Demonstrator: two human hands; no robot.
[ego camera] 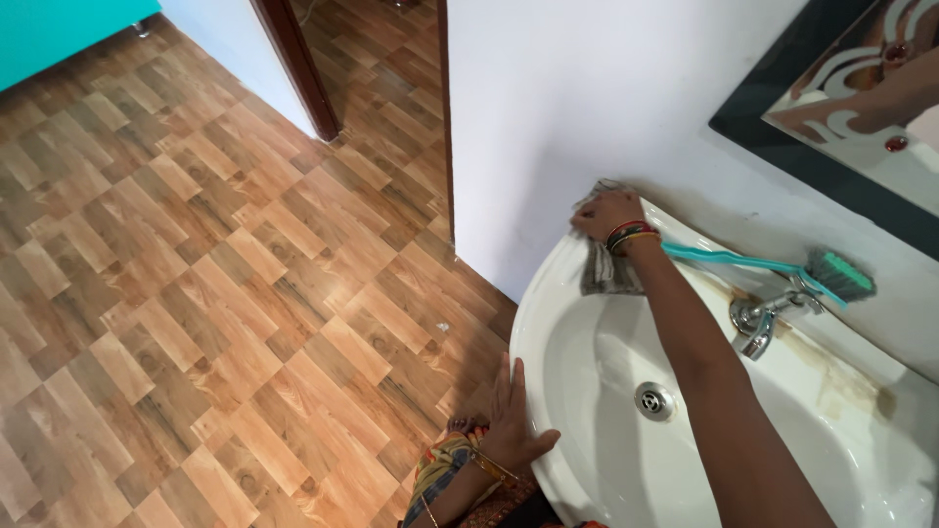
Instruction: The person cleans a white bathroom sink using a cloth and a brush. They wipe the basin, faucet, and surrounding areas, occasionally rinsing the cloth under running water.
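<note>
Right hand point(608, 212) grips a grey cloth point(602, 264) at the sink's point(548, 293) far rim; left hand point(514, 416) lies flat on the near rim.

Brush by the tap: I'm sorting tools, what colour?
Teal-green brush, seen in the head view.

We see no packages, labels, signs or screens anywhere in this view.
</note>
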